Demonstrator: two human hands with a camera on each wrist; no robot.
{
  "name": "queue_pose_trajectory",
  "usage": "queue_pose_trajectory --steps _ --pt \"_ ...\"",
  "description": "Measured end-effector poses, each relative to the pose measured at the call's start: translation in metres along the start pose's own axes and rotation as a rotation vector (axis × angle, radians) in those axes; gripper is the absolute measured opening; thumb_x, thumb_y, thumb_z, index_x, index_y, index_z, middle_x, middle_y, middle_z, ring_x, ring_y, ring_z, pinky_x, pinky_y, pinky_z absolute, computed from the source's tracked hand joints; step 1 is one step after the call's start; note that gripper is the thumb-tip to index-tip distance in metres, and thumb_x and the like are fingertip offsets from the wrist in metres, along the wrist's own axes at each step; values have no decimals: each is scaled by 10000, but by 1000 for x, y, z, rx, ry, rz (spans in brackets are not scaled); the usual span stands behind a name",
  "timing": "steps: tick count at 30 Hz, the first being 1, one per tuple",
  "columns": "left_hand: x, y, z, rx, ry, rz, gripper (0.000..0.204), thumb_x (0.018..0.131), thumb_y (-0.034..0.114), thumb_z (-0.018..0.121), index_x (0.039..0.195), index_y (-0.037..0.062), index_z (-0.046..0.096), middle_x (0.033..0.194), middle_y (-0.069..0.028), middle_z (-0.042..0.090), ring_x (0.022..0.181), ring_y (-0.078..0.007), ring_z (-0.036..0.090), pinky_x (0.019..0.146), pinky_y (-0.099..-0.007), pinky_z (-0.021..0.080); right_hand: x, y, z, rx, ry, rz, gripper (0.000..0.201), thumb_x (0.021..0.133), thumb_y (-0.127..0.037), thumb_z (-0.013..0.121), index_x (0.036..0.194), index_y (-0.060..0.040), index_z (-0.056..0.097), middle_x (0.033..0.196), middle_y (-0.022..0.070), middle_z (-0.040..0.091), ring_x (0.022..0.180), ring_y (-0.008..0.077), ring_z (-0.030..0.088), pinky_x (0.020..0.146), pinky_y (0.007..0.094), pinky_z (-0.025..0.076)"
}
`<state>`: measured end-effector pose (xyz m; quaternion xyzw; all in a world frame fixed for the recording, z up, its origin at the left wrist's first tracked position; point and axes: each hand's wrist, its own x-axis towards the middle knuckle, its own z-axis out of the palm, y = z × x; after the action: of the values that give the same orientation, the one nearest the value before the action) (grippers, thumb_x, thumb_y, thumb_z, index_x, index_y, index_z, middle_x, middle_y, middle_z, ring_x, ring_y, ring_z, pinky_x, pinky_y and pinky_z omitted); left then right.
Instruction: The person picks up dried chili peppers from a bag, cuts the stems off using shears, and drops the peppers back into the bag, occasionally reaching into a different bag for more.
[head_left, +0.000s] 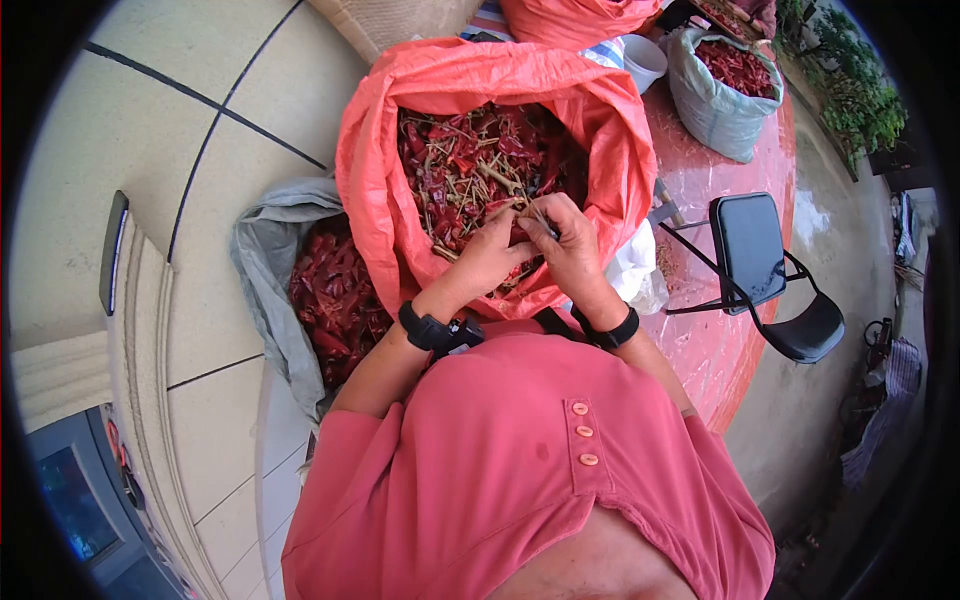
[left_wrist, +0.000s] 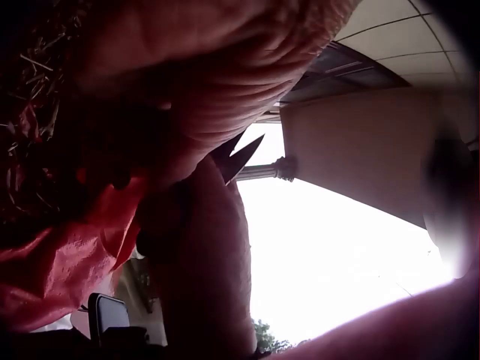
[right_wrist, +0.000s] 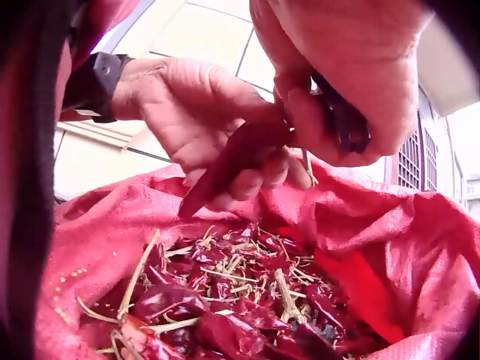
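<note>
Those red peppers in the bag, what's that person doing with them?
A person in a pink shirt sits over an orange sack full of dried red chillies and loose stems. The left hand holds one dried chilli, and the right hand grips small scissors right at its stem end. It looks as if stems are being snipped off. A grey bag beside the sack holds more chillies, apparently without stems.

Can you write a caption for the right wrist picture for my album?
Left hand holds a dried red chili above the orange sack while the right hand grips scissors.
</note>
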<state>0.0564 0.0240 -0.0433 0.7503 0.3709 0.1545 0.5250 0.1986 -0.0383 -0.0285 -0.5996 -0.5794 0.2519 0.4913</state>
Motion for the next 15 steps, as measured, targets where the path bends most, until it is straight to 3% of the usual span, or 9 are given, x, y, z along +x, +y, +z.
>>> queue_pose_trajectory --steps 1,4,7,8,11,12,15 --pt "-1 -1 3 126 39 10 330 900 175 602 1179 12 533 936 -80 654 853 -167 636 773 -285 508 -1 -2 -1 -57 -5 -4 126 849 -33 639 964 -43 588 866 94 539 779 236 582 690 322 468" --pt "4 -12 -2 -359 -245 -162 199 906 187 576 937 -6 539 648 -50 599 601 -139 597 539 -293 459 -9 -5 -2 -302 -51 -179 120 865 -24 611 977 -51 576 898 111 554 771 248 603 676 315 487" --pt "-6 7 -2 -373 -244 -148 154 917 156 538 908 2 544 564 -11 527 522 -87 526 478 -254 404 -17 12 8 182 -31 153 85 894 -23 587 970 -42 555 906 86 583 744 201 614 619 286 498" --pt "-8 10 -4 -259 -235 -131 191 944 201 529 937 12 553 631 -39 570 565 -108 552 520 -261 449 -18 13 11 480 -26 286 46 930 -44 567 955 -32 530 840 51 574 730 135 596 571 272 498" --pt "-8 -1 -1 -30 -180 -4 206 946 201 539 949 -5 544 613 -61 562 554 -144 557 536 -301 464 -13 -7 0 841 -63 387 44 956 -76 551 949 -46 520 758 7 540 635 78 522 483 246 431" --pt "-9 1 -3 0 -182 20 218 936 200 563 984 -12 550 610 -82 559 548 -173 560 546 -323 471 -14 1 -6 782 -116 487 44 961 -105 553 948 -80 518 702 -12 508 512 52 415 425 220 332" --pt "-10 -4 -1 67 -129 126 219 932 198 573 1002 -9 566 610 -79 562 547 -172 562 543 -330 464 -15 11 -12 1077 -174 639 42 961 -124 554 938 -101 527 697 -29 513 453 35 325 411 195 246"
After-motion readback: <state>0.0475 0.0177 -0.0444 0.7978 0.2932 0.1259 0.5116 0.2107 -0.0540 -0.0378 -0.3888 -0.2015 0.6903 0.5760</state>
